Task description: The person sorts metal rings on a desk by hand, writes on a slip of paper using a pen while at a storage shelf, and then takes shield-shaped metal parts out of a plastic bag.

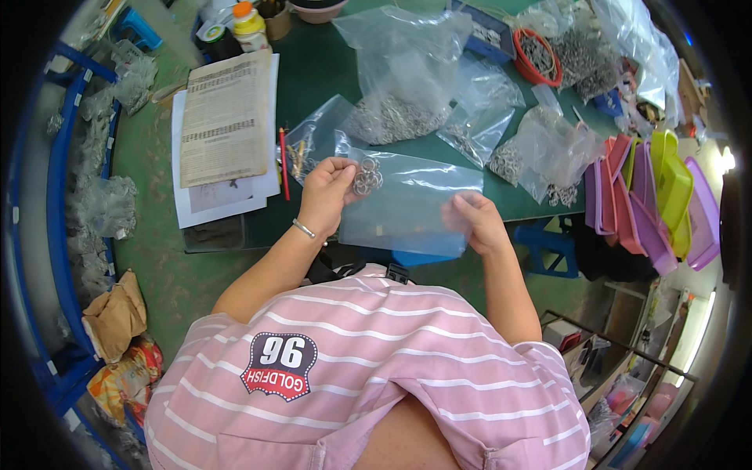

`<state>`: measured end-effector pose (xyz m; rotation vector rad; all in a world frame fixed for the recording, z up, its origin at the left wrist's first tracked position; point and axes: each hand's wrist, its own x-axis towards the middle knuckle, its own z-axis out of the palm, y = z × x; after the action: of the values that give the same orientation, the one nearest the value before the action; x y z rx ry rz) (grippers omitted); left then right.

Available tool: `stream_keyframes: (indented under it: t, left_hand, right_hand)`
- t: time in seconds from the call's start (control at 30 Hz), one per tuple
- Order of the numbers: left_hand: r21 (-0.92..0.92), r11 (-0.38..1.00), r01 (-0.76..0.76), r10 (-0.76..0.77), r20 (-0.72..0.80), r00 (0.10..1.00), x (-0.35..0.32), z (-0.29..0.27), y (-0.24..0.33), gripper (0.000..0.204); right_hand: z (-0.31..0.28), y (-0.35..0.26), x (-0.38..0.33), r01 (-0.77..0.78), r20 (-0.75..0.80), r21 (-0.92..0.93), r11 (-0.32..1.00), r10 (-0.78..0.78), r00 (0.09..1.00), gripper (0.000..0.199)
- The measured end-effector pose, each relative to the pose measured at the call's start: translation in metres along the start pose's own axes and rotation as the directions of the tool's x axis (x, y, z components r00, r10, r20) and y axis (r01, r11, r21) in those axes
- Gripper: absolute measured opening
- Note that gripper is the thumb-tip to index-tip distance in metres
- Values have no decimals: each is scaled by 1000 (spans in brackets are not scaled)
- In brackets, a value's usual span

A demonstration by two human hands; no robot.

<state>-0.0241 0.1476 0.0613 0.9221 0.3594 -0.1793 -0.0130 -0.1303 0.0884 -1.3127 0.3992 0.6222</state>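
A flat clear plastic bag (pixel 415 196) is stretched between my hands at the near edge of the green table. My left hand (pixel 325 192) is closed in a pinch on the bag's left end. Right beside its fingertips sits a small cluster of silvery metal rings (pixel 366 177); whether they lie inside the bag or against it, I cannot tell. My right hand (pixel 479 223), slightly blurred, pinches the bag's right edge between thumb and fingers. Behind the bag stands a larger plastic bag (pixel 399 117) holding many small metal parts.
Papers (pixel 223 125) lie on the table's left, with a red pencil (pixel 284 168) alongside. More bags of metal parts (pixel 540 153) and a red round basket (pixel 536 56) stand to the right. Purple, pink and green plastic trays (pixel 654 196) are bunched at the far right. Blue shelving (pixel 47 235) rises at left.
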Motion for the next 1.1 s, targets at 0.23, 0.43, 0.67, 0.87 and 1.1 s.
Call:
stream_keyframes:
  t: [0.23,0.43,0.67,0.87,1.1]
  left_hand:
    - [569,822,-38,104,-83,991,33,46,-36,10]
    - [737,676,14,118,-128,985,57,57,-51,10]
    - [687,675,271,-70,-306,949,62,30,-93,17]
    - [934,309,181,109,-224,968,55,-1,-104,42]
    - [756,641,129,291,-395,871,-28,-47,-55,33]
  right_hand:
    - [-66,56,75,-263,130,273,925,236,963,30]
    - [-77,70,103,-289,249,338,895,211,945,35]
    - [-81,68,119,-141,-21,59,988,142,990,34]
    - [-101,64,123,92,-357,-312,946,-207,911,27]
    - [-27,-122,17,890,-173,-82,449,-886,431,19]
